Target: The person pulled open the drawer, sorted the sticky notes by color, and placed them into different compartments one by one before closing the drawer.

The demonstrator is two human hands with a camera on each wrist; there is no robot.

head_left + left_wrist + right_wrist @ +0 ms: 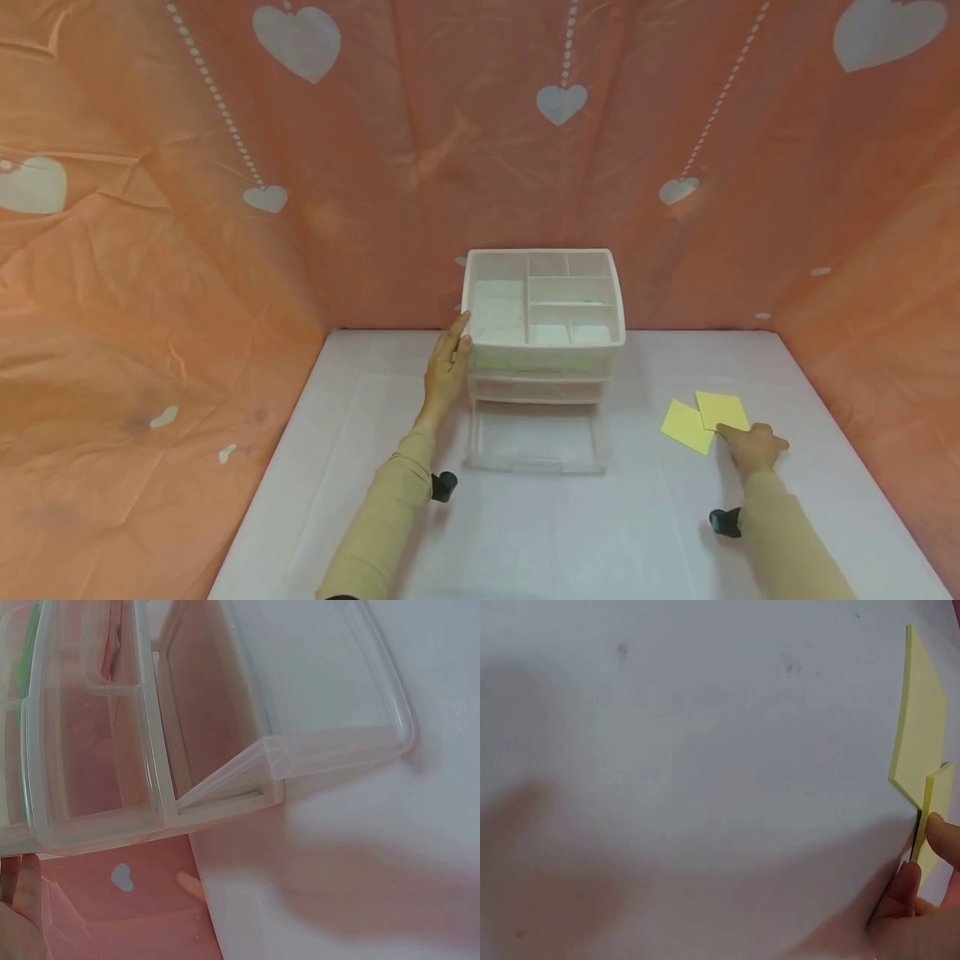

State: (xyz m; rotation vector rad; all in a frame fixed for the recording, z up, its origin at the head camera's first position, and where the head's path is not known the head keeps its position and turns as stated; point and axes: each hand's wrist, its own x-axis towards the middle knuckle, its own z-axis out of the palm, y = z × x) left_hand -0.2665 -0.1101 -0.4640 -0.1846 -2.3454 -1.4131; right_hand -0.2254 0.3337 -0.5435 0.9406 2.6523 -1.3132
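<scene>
A white plastic drawer organizer (546, 344) with a divided top tray stands at the back of the table. Its clear bottom drawer (536, 466) is pulled out. My left hand (444, 379) rests against the organizer's left side with fingers extended; in the left wrist view only part of that hand (21, 919) shows at the corner. On the right, two yellow sticky note pads lie close together, one pad (685, 427) left of the other pad (722, 409). My right hand (756, 447) pinches the right pad by its near edge, thumb on top in the right wrist view.
Something green (28, 656) shows through an upper drawer. The white tabletop (562, 542) reaches forward of the organizer. Orange cloth with pale hearts (450, 167) hangs behind and at both sides. Black wrist cameras (444, 486) jut from the sleeves.
</scene>
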